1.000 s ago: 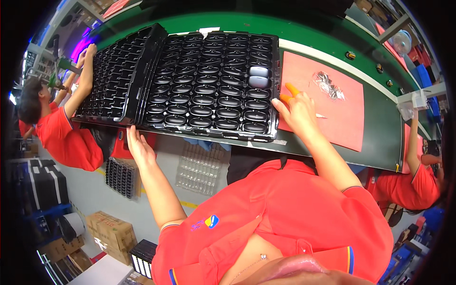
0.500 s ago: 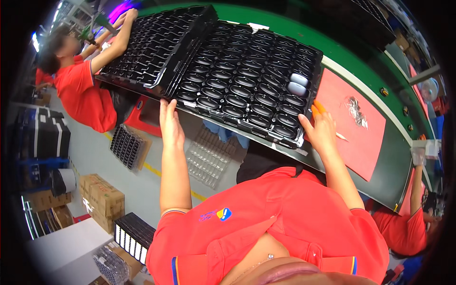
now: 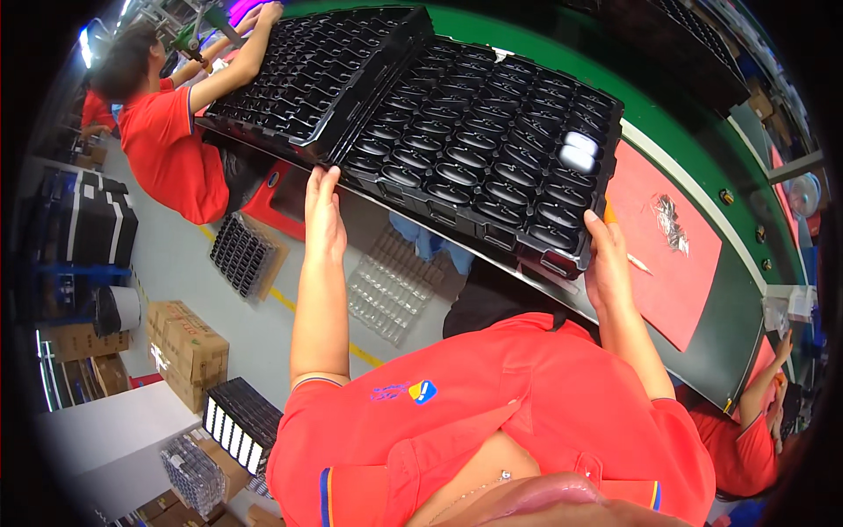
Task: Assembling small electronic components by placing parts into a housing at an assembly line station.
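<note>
Holding black tray [image 3: 470, 221] — right hand [image 3: 608, 263] partly hidden; left hand [image 3: 326, 215] contact unclear.

Tray [image 3: 458, 211] between left hand [image 3: 325, 220] and right hand [image 3: 608, 255]

At its front left corner, the left hand; at its front right corner, the right hand. Beyond the right hand, in the rightmost column: two pieces [image 3: 580, 152], one behind the other. Beyond and left of the left hand, just beside the tray: a second tray [image 3: 362, 97]. Right of the right hand, on the counter [image 3: 736, 303]: a mat [image 3: 680, 285] bearing small parts [image 3: 670, 224]. Below and left of the left hand, on the floor [image 3: 270, 338]: a box [image 3: 189, 342].
</note>
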Demonstrator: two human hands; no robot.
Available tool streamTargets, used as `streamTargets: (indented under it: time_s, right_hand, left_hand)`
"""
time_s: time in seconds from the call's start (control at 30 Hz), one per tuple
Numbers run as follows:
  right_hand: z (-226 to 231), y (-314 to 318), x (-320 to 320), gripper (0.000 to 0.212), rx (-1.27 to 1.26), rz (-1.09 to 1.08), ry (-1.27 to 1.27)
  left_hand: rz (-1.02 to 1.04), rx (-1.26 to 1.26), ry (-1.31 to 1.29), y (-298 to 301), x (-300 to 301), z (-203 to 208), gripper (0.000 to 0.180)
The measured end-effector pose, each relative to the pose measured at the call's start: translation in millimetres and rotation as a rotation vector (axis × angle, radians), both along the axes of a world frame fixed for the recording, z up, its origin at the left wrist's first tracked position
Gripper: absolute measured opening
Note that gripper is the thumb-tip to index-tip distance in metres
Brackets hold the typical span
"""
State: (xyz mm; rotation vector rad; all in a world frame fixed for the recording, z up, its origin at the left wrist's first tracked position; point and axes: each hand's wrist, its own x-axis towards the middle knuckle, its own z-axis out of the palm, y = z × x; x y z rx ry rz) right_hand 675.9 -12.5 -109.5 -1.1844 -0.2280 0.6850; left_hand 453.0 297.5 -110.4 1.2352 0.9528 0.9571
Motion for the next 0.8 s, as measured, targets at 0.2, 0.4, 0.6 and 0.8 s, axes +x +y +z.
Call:
streamTargets:
  time_s: [0.2,0.4,0.6,0.8]
  right_hand:
    - [-3,5,-4,0.055,0.137,-0.051,0.089]
    - [-12,-4,-1,0.055,0.167,-0.061,0.055]
    - [4,-12,-5,0.061,0.158,-0.083,-0.046]
    - [-3,-5,-5,0.064,0.132,-0.079,0.004]
  left_hand:
    - [0.002,-0.095,-0.039,18,-5,21,0.080]
    - [-0.047,-0.413,-0.339,36,-21,37,0.047]
    - [-0.118,-0.650,-0.618,34,-36,59,0.046]
    - [-0.114,-0.658,-0.814,72,-50,57,0.036]
